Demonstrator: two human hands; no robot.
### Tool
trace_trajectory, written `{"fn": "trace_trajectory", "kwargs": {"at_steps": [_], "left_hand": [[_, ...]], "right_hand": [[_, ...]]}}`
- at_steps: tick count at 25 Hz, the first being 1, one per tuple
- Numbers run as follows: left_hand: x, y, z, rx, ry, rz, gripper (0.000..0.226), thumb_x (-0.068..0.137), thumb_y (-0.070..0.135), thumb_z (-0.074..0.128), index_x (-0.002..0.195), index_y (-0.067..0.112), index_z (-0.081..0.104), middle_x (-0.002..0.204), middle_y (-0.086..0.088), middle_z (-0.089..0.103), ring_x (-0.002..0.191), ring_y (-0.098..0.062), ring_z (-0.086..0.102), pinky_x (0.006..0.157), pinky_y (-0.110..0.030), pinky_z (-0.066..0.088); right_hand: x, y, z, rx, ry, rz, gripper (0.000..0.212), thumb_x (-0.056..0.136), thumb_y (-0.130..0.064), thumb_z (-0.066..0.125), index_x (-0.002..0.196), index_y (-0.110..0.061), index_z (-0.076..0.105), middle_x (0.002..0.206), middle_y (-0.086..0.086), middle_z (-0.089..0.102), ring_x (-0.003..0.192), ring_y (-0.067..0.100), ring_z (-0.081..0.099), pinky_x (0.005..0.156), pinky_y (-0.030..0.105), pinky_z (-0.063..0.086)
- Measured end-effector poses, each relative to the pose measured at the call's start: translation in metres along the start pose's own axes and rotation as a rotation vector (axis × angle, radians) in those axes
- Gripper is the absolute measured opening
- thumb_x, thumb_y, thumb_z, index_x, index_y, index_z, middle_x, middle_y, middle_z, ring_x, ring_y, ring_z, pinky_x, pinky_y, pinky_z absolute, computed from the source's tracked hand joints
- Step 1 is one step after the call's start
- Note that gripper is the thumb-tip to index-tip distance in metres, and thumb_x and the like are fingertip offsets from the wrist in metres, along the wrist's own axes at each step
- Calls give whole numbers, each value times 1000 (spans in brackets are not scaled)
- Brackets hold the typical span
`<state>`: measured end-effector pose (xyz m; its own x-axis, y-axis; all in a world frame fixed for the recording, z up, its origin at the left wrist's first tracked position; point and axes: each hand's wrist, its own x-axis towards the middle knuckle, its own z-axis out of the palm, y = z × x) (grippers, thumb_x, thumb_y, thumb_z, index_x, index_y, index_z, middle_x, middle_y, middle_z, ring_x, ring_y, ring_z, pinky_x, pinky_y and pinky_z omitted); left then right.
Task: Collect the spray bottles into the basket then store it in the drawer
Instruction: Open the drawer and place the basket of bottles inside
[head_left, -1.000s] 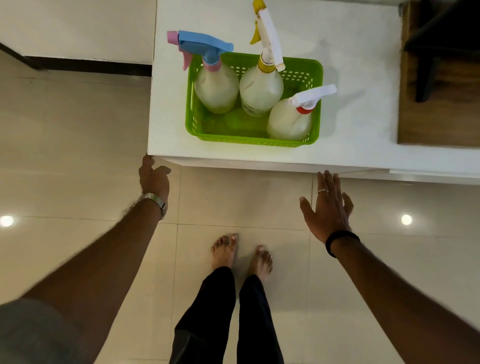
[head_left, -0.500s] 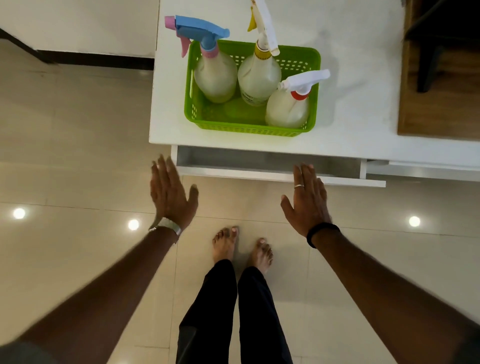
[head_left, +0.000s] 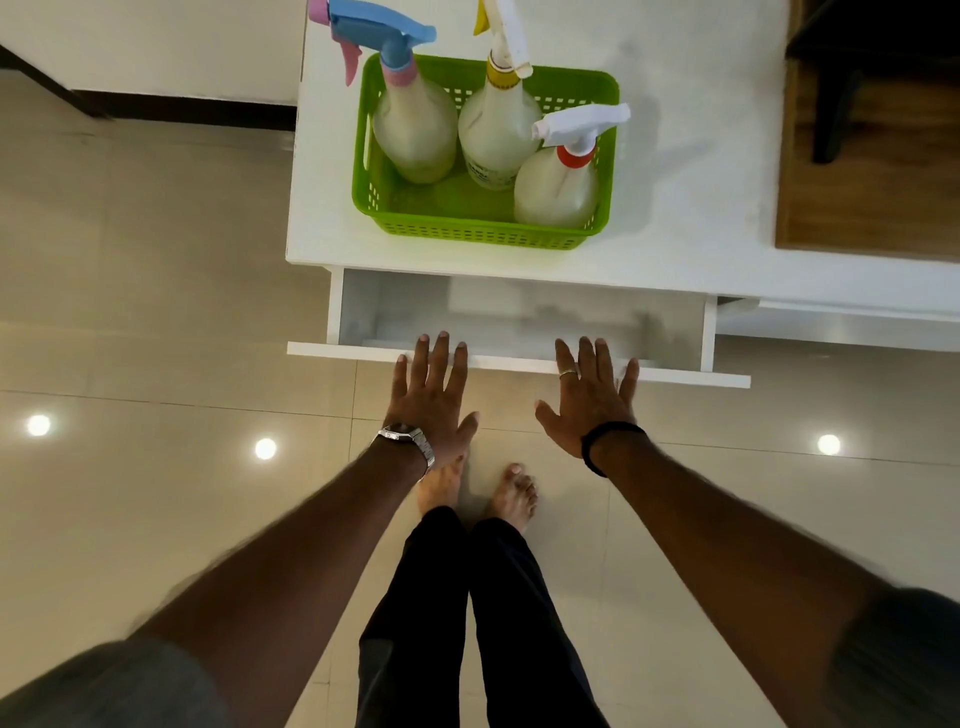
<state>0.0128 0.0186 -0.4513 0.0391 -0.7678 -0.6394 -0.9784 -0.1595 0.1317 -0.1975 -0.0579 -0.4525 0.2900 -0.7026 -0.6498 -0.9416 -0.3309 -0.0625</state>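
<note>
A green perforated basket (head_left: 467, 231) stands on the white cabinet top (head_left: 685, 218). Three translucent spray bottles stand in it: one with a blue and pink trigger (head_left: 413, 124), one with a yellow and white trigger (head_left: 496, 127), one with a white trigger and red collar (head_left: 558, 184). Below the top, a white drawer (head_left: 519, 358) is partly pulled out and its inside looks bare. My left hand (head_left: 434, 397) and my right hand (head_left: 589, 397) are flat with fingers spread, their fingertips over the drawer's front edge. Neither holds anything.
A brown wooden surface (head_left: 872, 202) with a dark object on it lies at the right of the cabinet top. Beige floor tiles (head_left: 156, 312) with light reflections spread left and below. My bare feet (head_left: 478, 491) stand just in front of the drawer.
The drawer went from closed to partly pulled out toward me. Both hands moved inward and now hover at its front edge.
</note>
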Motion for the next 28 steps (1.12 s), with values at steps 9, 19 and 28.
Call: {"fn": "trace_trajectory", "kwargs": {"at_steps": [9,19,28], "left_hand": [[-63,17,32,-35,-190,-29,104,91,60,45,156,17,-25,163,-10,-35,151,-34,-29,126,-55,-3],[-135,21,87,-53,-293,3,104,91,64,40,154,17,-27,161,-12,-38,150,-37,-32,126,-54,-6],[-175,27,112,-100,-336,-8,98,93,62,39,155,18,-24,160,-11,-38,150,-36,-30,125,-51,-7]], "right_hand": [[-69,-8,34,84,-165,5,89,101,-54,39,159,-25,-22,169,10,-21,156,30,-20,120,69,-4],[-138,-13,104,95,-231,14,98,97,-60,39,151,-22,-34,168,12,-26,155,33,-22,118,72,-8],[-176,-18,135,96,-305,31,99,97,-59,38,146,-21,-39,166,12,-29,154,32,-24,120,69,-8]]}}
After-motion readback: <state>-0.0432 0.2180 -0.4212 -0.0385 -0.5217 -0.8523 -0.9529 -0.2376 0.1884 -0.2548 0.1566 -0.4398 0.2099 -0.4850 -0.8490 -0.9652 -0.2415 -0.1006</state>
